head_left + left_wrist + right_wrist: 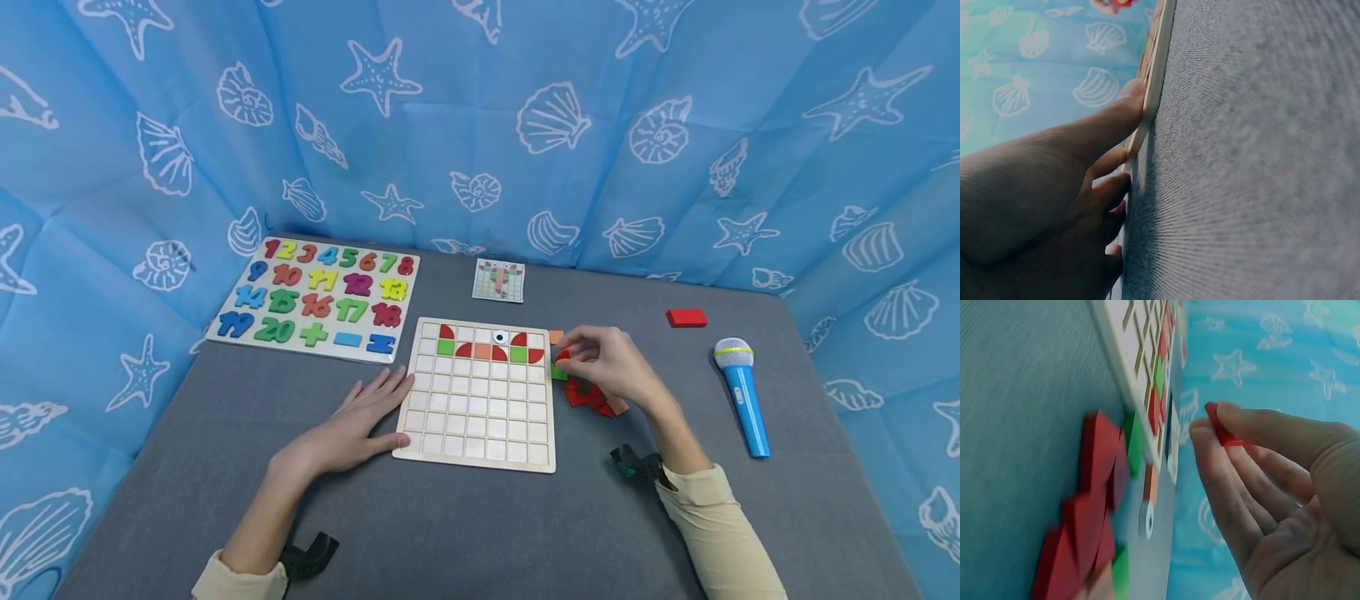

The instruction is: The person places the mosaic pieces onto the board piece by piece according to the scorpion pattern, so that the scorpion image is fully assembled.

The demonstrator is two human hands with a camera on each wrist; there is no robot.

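Note:
My right hand (606,360) pinches a small red block (1221,426) between thumb and fingertips, raised just off the right edge of a wooden grid board (476,400). My left hand (348,429) lies with straight fingers at the board's left side, its thumb (1132,103) resting on the rim. Near the board's top, red quarter-round tiles (536,356), green squares (446,347), an orange tile (482,348) and a white eye tile (500,337) fill some cells. Below the right hand lies a loose pile of red pieces (1088,519), with green and orange ones among them.
A small pattern card (498,280) lies behind the board. At the back left is a number puzzle (315,298). On the right are a red block (686,317) and a blue toy microphone (742,396). A blue shell-print curtain (465,125) borders the grey table (450,533).

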